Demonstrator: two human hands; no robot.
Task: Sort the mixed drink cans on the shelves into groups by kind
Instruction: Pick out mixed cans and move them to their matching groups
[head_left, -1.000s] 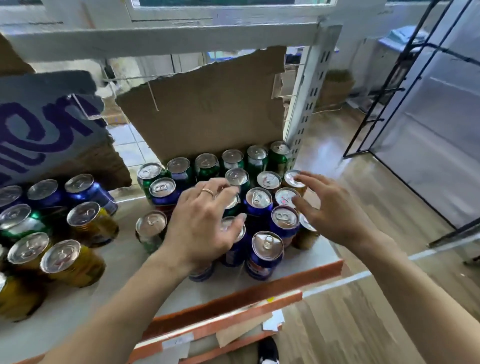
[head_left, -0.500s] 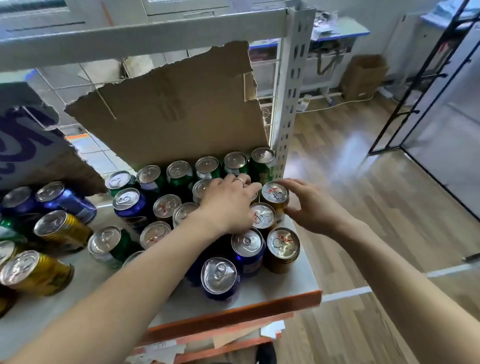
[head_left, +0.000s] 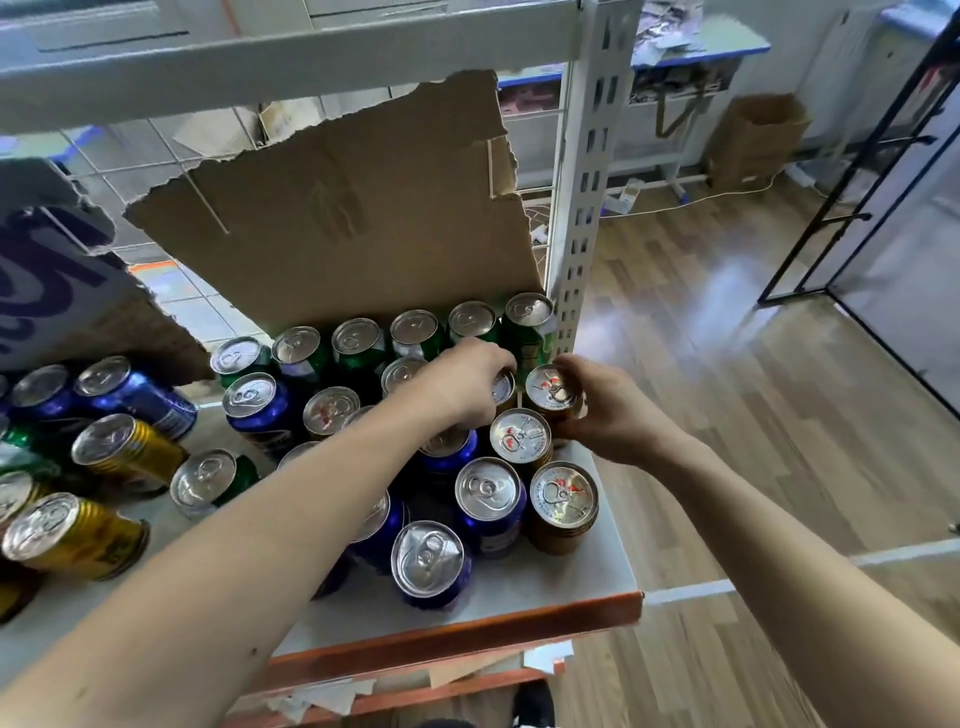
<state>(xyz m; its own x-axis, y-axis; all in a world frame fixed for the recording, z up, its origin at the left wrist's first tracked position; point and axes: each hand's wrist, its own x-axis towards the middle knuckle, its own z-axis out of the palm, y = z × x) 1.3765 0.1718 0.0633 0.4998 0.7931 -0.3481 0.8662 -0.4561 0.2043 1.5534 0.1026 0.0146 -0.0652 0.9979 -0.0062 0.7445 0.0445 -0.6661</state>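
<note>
Drink cans stand packed on the white shelf (head_left: 597, 577). Green cans (head_left: 358, 338) form the back row, blue cans (head_left: 488, 493) fill the middle and front, and brown cans with red-marked tops (head_left: 519, 436) line the right side. My right hand (head_left: 613, 415) grips the rearmost brown can (head_left: 553, 389) from the right. Just left of it, my left hand (head_left: 462, 384) curls over a neighbouring brown can (head_left: 503, 387), hiding most of it. Yellow cans (head_left: 124, 447) and more blue cans (head_left: 130, 384) sit further left, some of them tilted.
A torn cardboard sheet (head_left: 337, 218) leans behind the cans. The slotted white upright (head_left: 587, 182) stands at the back right corner, close to my right hand. The shelf's orange front edge (head_left: 467, 634) is below. A lone green can (head_left: 208, 478) stands left of the cluster. Wooden floor lies to the right.
Both hands have moved from the front middle of the cluster to its back right corner. My right hand has closed round the rearmost brown can and my left hand has settled over the can beside it.
</note>
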